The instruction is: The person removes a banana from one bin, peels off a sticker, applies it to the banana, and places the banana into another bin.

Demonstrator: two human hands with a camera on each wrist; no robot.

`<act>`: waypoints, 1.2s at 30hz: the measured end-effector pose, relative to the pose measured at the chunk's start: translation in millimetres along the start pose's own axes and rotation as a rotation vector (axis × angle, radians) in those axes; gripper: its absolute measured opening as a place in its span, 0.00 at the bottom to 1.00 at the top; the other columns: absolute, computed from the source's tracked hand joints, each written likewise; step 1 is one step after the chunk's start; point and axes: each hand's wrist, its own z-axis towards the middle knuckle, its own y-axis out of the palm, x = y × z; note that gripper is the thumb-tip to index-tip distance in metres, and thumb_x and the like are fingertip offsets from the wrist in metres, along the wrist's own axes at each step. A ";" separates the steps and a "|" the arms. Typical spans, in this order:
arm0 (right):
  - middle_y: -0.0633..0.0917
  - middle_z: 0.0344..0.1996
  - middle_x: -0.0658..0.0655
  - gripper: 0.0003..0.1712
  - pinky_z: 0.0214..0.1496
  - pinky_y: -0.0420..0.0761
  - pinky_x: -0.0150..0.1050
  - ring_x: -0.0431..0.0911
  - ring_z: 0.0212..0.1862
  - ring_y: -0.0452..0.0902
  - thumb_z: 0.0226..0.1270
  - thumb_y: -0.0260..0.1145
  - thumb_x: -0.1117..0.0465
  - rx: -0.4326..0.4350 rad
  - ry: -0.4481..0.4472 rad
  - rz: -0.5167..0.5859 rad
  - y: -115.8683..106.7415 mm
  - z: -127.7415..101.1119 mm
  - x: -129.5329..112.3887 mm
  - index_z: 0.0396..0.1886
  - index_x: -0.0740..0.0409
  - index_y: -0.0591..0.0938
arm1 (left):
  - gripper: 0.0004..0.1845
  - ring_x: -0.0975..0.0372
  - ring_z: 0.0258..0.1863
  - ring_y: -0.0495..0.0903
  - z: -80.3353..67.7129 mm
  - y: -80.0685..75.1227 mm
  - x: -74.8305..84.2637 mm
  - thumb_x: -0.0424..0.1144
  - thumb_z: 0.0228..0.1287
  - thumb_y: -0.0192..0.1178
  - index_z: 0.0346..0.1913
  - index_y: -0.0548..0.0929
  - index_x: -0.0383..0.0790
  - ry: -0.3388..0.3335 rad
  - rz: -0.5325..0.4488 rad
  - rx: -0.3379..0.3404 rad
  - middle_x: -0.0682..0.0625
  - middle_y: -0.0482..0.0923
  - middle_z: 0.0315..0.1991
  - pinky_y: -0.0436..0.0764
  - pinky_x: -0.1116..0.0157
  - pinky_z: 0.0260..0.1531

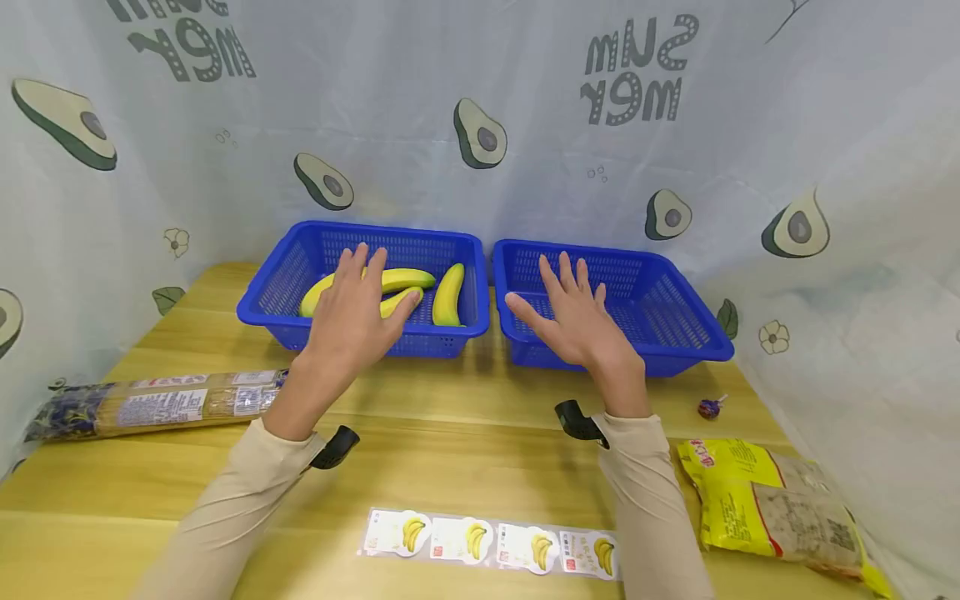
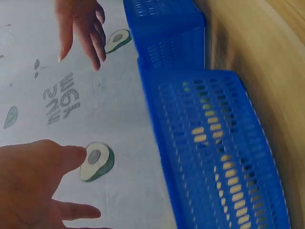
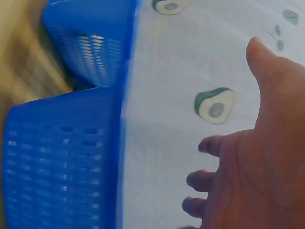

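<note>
- Hovers with the left hand point(image 1: 351, 312), fingers straight and spread wide, above a rectangular blue plastic mesh basket point(image 1: 435, 343).
- Hovers likewise with the right hand point(image 1: 577, 321), fingers spread wide and thumb held out, above a second rectangular blue plastic mesh basket point(image 1: 540, 354).
- Looks down, in the head view, on curved yellow bananas point(image 1: 448, 296) with greenish ends: inside the left basket, below the left fingers and partly hidden by them, with one just right of the left thumb.
- Sees, in the left wrist view, only yellowish patches through the mesh; cannot tell from there how the bananas lie.
- Makes out in both wrist views a gap between fingers and baskets, hard to judge from the head.
- Finds in the head view alone: left of the left fingers, a long clear-wrapped bundle of pale sticks point(image 1: 172, 404); nearer the body than both hands, a strip of white banana-printed labels point(image 1: 491, 542); right of the right fingers, a small purple wrapped sweet point(image 1: 710, 408) and a yellow printed plastic bag point(image 1: 757, 508).
- Has a white avocado-printed curtain point(image 1: 420, 83) beyond the fingertips in all views.
</note>
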 end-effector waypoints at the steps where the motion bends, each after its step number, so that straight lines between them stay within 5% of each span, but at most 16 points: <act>1: 0.30 0.87 0.61 0.60 0.83 0.29 0.73 0.60 0.86 0.18 0.77 0.38 0.18 0.000 0.001 0.016 -2.9 -0.6 -0.8 0.90 0.51 0.36 | 0.40 0.36 0.84 0.53 -0.7 -4.4 -3.3 0.53 0.83 0.58 0.83 0.61 0.29 0.001 -0.014 0.022 0.29 0.55 0.83 0.61 0.33 0.78; 6: 0.44 0.88 0.65 0.61 0.86 0.47 0.67 0.63 0.88 0.38 0.80 0.47 0.23 0.036 0.004 0.064 -13.7 -1.7 -4.4 0.89 0.60 0.39 | 0.32 0.34 0.73 0.71 -3.6 -27.6 -23.5 0.47 0.81 0.60 0.76 0.71 0.26 -0.031 -0.102 0.135 0.28 0.72 0.74 0.74 0.34 0.70; 10: 0.56 0.84 0.71 0.54 0.84 0.59 0.66 0.67 0.84 0.52 0.86 0.54 0.35 0.067 -0.033 0.059 -17.4 0.9 -5.8 0.88 0.65 0.44 | 0.31 0.32 0.72 0.71 -6.8 -40.2 -43.7 0.43 0.81 0.61 0.74 0.72 0.24 -0.077 -0.143 0.165 0.26 0.73 0.72 0.74 0.34 0.70; 17: 0.65 0.80 0.73 0.45 0.82 0.64 0.64 0.68 0.81 0.59 0.87 0.61 0.48 0.117 -0.083 0.065 -19.2 3.1 -7.2 0.86 0.70 0.54 | 0.30 0.30 0.72 0.70 -7.2 -52.1 -80.2 0.40 0.81 0.59 0.74 0.71 0.21 -0.185 -0.157 0.177 0.23 0.73 0.70 0.73 0.32 0.70; 23: 0.76 0.73 0.72 0.43 0.75 0.76 0.61 0.66 0.73 0.75 0.80 0.70 0.52 0.183 -0.122 0.122 -19.8 5.0 -6.2 0.82 0.70 0.65 | 0.30 0.27 0.72 0.67 -7.1 -59.2 -105.8 0.38 0.82 0.56 0.75 0.67 0.19 -0.257 -0.144 0.117 0.20 0.69 0.71 0.72 0.30 0.69; 31: 0.78 0.72 0.70 0.42 0.73 0.79 0.59 0.65 0.71 0.77 0.74 0.76 0.56 0.195 -0.221 0.179 -17.7 16.0 -3.7 0.79 0.68 0.70 | 0.36 0.27 0.75 0.63 -12.2 -68.9 -132.8 0.48 0.85 0.51 0.77 0.64 0.18 -0.408 -0.176 0.031 0.22 0.65 0.75 0.70 0.31 0.71; 36: 0.79 0.71 0.69 0.42 0.72 0.81 0.58 0.62 0.71 0.78 0.73 0.77 0.56 0.185 -0.271 0.187 -14.1 28.1 -11.8 0.79 0.67 0.71 | 0.39 0.29 0.71 0.69 -18.0 -76.5 -151.8 0.54 0.86 0.46 0.78 0.62 0.18 -0.499 -0.277 -0.067 0.21 0.68 0.73 0.74 0.33 0.69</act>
